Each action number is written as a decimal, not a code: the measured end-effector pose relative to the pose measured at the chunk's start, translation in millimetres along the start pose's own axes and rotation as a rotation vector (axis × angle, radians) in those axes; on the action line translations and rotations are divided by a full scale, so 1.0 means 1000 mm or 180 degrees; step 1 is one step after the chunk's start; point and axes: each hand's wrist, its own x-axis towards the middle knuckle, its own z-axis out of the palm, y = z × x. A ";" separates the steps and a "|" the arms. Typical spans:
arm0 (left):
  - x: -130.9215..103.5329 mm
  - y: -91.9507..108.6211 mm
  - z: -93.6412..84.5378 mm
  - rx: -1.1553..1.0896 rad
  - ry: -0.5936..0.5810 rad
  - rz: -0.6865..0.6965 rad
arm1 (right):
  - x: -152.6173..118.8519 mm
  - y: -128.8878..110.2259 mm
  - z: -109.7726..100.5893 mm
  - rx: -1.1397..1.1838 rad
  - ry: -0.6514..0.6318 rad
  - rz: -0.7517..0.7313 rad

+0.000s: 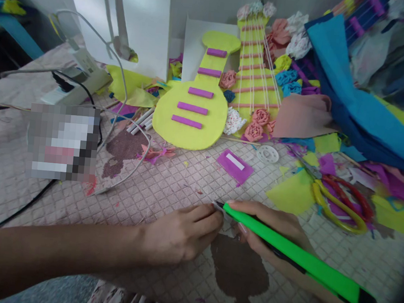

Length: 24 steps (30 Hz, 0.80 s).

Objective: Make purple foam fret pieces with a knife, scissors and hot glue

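Observation:
My left hand [188,233] is closed in a pinch at the front of the table, with a small white piece [220,209] at its fingertips, mostly hidden. Gripped in my right hand [276,224] is a long green tool [293,244] with a black tip and black end; its exact kind does not show. The tip meets the left fingertips. Just beyond lies a purple rectangle [244,174] with a white strip on it. A yellow guitar-shaped cutout [189,134] with purple bars lies behind, beside another yellow stringed one [254,80] trimmed with paper flowers.
Scissors [339,220] with red and yellow handles lie at right among paper scraps [290,192]. A white spool [267,154] sits near the cutouts. At left are a power strip [77,81], cables [140,162] and a blurred-out object [61,144]. Blue paper [355,99] stands at back right.

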 end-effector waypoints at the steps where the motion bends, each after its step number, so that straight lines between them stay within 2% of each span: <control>1: 0.000 0.000 0.000 -0.0005 0.0001 0.0004 | -0.001 0.000 0.000 0.0002 0.0016 -0.0018; 8: 0.001 0.001 -0.001 0.0017 0.0003 -0.0016 | -0.005 0.003 0.003 0.0092 0.0002 0.0041; 17: 0.002 0.001 0.000 0.0043 0.0062 -0.0034 | -0.004 0.001 0.003 -0.0085 0.0118 -0.0103; 24: 0.001 0.001 0.000 0.0075 -0.0028 -0.0041 | -0.011 0.003 0.000 -0.0064 0.0091 0.0120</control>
